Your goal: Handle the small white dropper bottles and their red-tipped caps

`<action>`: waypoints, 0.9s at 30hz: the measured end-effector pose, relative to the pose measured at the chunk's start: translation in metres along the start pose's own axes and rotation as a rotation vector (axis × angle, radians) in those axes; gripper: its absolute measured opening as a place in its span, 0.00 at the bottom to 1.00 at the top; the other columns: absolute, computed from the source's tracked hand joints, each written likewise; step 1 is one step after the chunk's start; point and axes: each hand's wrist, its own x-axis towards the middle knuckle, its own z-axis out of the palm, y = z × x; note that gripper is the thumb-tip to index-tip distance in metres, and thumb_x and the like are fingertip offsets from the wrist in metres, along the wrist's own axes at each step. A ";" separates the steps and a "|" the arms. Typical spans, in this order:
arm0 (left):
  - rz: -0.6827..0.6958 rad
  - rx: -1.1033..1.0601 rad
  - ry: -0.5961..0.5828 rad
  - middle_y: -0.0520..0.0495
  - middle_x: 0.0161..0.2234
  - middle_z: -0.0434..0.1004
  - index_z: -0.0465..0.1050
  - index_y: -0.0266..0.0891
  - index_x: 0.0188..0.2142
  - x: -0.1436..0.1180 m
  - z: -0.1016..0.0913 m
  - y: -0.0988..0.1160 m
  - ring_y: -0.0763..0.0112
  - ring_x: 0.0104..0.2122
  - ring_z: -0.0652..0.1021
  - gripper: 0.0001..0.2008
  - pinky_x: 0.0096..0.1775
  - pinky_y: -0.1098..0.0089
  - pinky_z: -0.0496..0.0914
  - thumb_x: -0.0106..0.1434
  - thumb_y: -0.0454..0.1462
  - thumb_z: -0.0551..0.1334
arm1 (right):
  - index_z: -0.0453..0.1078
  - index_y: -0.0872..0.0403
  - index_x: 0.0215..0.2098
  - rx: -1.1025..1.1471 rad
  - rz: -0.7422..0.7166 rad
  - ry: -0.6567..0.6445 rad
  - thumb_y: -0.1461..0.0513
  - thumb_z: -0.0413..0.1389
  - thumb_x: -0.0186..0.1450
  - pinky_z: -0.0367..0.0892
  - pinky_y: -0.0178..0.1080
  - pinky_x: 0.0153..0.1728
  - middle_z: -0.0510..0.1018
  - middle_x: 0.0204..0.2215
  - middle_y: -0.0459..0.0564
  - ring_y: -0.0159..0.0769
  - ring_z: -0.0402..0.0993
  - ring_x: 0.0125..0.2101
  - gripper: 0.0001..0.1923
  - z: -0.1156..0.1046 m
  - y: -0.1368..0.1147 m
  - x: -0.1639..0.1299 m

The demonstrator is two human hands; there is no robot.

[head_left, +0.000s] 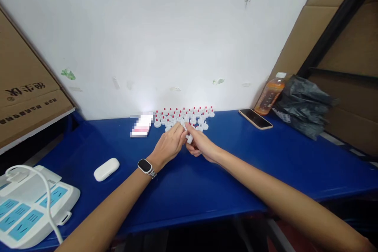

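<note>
Both hands meet near the middle of the blue table [236,189], just in front of a cluster of small white caps [184,117] with red tips that stand in rows along the table's back edge, against the white wall [165,31]. The right hand [201,145] is curled around one white cap [189,138], pinching it between thumb and fingers. The left hand [169,144], with a watch [145,166] on its wrist, has its fingers drawn together and touches the same cap from the other side; whether it grips anything of its own I cannot tell. The held cap sits just clear of the nearest row. A white earbud case [106,169] lies toward the table's left part, and a white power strip [26,208] with a cable sits at the front left corner. A phone [255,118] lies face up near the back edge on the right, with an orange bottle [270,93] and a black bag [304,106] beyond it in the back right corner. Cardboard boxes [23,86] lean at the left.
</note>
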 end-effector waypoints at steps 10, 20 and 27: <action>-0.087 -0.334 0.062 0.49 0.30 0.69 0.61 0.41 0.31 0.034 0.015 0.021 0.70 0.30 0.71 0.19 0.36 0.66 0.65 0.75 0.42 0.41 | 0.59 0.53 0.23 -0.046 -0.069 0.149 0.50 0.48 0.67 0.43 0.29 0.14 0.53 0.13 0.37 0.23 0.45 0.12 0.19 -0.028 -0.016 -0.011; -0.098 -0.315 -0.059 0.51 0.27 0.67 0.60 0.41 0.30 0.058 0.013 0.026 0.69 0.28 0.69 0.20 0.33 0.66 0.62 0.74 0.45 0.41 | 0.56 0.52 0.22 -0.262 -0.282 0.344 0.54 0.47 0.65 0.47 0.31 0.17 0.56 0.16 0.41 0.27 0.50 0.16 0.16 -0.046 -0.022 -0.008; 0.154 -0.199 -0.151 0.47 0.33 0.69 0.61 0.41 0.33 0.032 0.018 0.022 0.68 0.32 0.70 0.17 0.36 0.66 0.64 0.74 0.44 0.42 | 0.54 0.51 0.20 0.144 0.146 -0.068 0.54 0.46 0.64 0.40 0.29 0.12 0.48 0.12 0.36 0.24 0.39 0.13 0.16 -0.048 -0.017 -0.016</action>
